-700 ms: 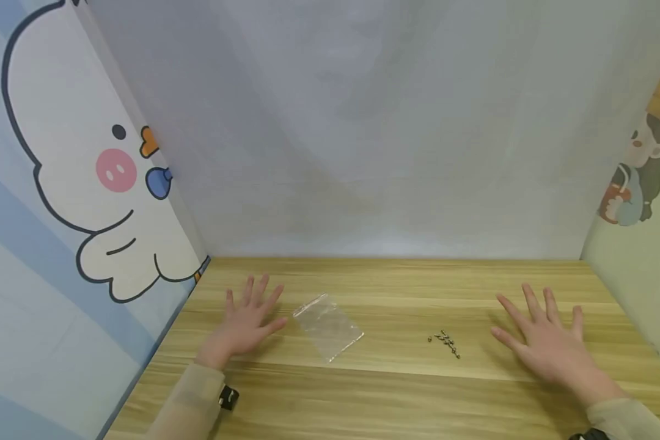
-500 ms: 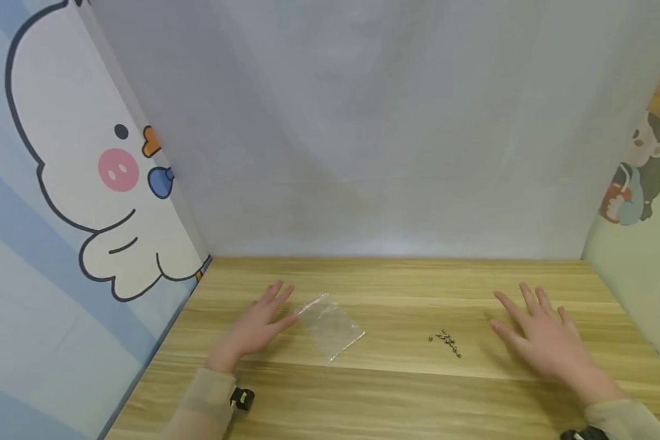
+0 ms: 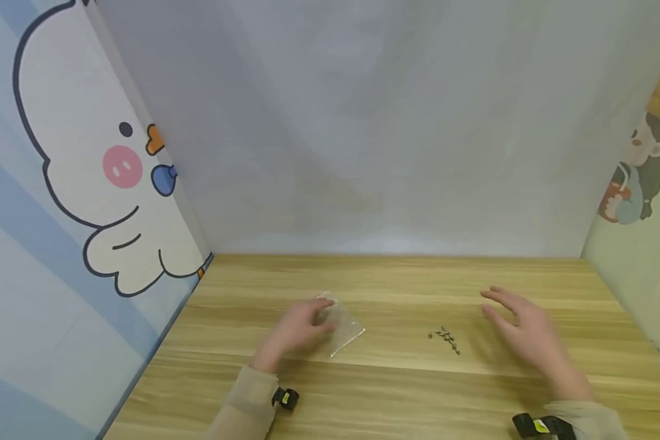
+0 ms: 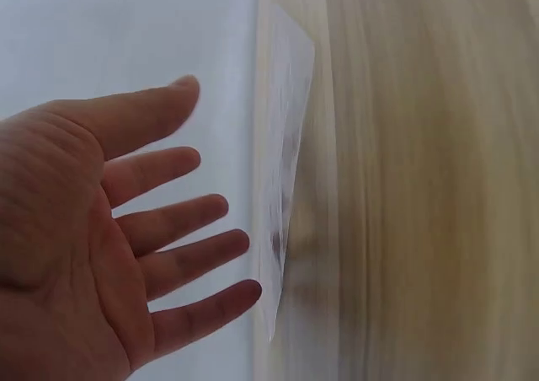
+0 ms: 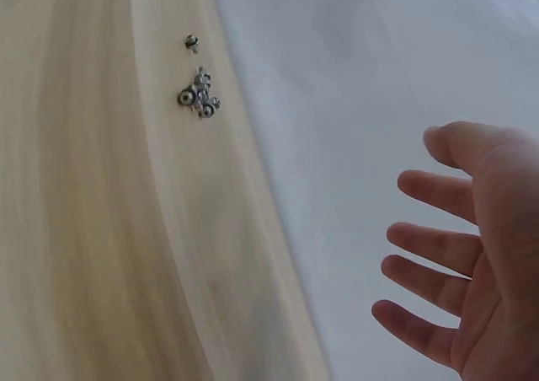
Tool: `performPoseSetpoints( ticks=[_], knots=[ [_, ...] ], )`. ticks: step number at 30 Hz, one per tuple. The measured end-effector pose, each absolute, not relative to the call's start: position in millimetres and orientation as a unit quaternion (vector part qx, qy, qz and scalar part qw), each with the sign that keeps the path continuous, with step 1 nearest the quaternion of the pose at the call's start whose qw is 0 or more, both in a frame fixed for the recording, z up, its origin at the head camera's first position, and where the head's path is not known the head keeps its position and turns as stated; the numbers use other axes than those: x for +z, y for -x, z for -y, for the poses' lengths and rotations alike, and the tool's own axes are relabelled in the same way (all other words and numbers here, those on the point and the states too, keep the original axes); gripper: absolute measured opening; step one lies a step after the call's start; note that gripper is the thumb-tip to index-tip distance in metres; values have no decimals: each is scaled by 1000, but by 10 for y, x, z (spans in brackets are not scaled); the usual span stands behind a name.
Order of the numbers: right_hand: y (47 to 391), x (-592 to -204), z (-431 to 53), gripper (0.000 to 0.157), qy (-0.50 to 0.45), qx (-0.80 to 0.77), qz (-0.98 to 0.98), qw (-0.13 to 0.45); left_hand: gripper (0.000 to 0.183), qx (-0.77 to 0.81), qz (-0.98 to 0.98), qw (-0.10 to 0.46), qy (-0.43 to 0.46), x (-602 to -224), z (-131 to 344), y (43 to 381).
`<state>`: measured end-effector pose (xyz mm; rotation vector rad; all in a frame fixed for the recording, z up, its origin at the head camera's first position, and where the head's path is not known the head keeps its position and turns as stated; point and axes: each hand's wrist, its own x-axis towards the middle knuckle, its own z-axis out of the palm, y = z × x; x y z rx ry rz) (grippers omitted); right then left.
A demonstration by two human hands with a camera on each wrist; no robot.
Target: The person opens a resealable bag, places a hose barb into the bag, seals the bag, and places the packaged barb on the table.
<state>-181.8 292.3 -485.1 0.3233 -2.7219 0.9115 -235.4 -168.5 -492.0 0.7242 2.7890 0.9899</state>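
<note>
A small clear plastic zip bag [image 3: 345, 330] lies flat on the wooden table, left of the middle. Over its left part is my left hand [image 3: 302, 327], thumb and fingers apart, hiding that side of the bag in the head view. The left wrist view shows those fingers spread, holding nothing, with the bag [image 4: 290, 145] beyond them. Several small metal screws [image 3: 447, 338] lie in a loose cluster right of the bag, one a little apart. To their right my right hand [image 3: 530, 333] hovers, fingers relaxed and holding nothing, its palm turned toward the screws.
The wood-grain table [image 3: 396, 403] ends at a pale grey cloth backdrop [image 3: 396, 153]. On the left stands a panel with a white cartoon duck [image 3: 77, 134], on the right a pale green panel with a cartoon figure [image 3: 635, 168]. Both wrists carry dark strapped-on cameras.
My left hand has moved right from beside the bag to over its left part. The right hand has turned and shifted slightly left, its fingers less spread. Bag and screws stay put.
</note>
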Motion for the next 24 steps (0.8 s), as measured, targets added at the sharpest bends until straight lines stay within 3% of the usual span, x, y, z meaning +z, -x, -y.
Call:
performPoseSetpoints(
  ticks=[7, 24],
  knots=[
    [1854, -4938, -2828, 33, -141, 315, 929, 133, 58, 287, -929, 36, -233, -5039, 1581, 2341],
    [1811, -4927, -2688, 31, -156, 296, 937, 105, 72, 253, -924, 56, -283, -5025, 1484, 2269]
  ],
)
